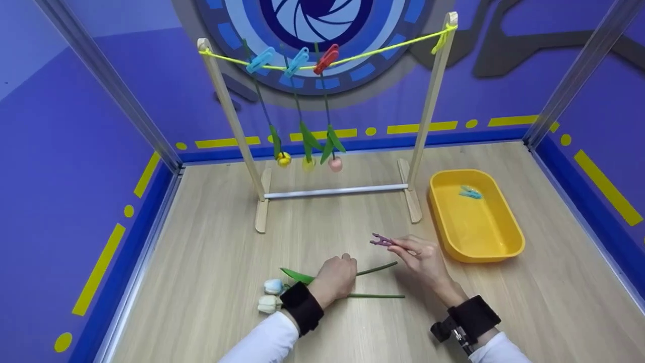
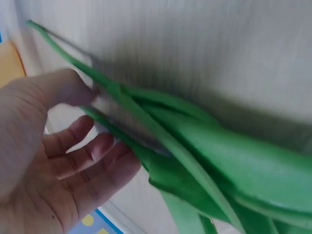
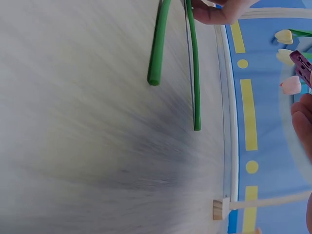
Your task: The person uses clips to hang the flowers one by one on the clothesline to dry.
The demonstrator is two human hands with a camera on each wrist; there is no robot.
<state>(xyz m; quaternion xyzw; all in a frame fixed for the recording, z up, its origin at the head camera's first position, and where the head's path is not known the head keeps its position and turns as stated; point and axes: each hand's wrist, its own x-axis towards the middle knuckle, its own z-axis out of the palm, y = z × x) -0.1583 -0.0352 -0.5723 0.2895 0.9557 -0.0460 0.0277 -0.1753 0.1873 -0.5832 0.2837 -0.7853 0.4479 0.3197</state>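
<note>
My right hand [image 1: 422, 257] pinches a purple clothespin [image 1: 381, 240] over the table, its jaws pointing left; the right wrist view catches only part of that hand [image 3: 303, 117]. Two artificial tulips lie side by side, a pale blue one [image 1: 273, 287] and a white one [image 1: 267, 304], with stems to the right. Over the farther stem [image 1: 378, 268], my left hand [image 1: 335, 276] holds the blue tulip between thumb and fingers. In the left wrist view, the thumb covers part of that stem [image 2: 109, 127], while the nearer stem [image 2: 73, 61] runs past the hand.
A wooden stand [image 1: 428, 111] carries a yellow cord [image 1: 388, 49], where blue clothespins [image 1: 260, 60] and a red one [image 1: 326, 59] hold three tulips upside down, including a pink one [image 1: 335, 164]. A yellow tray [image 1: 473, 222] at right contains a blue clothespin [image 1: 470, 192].
</note>
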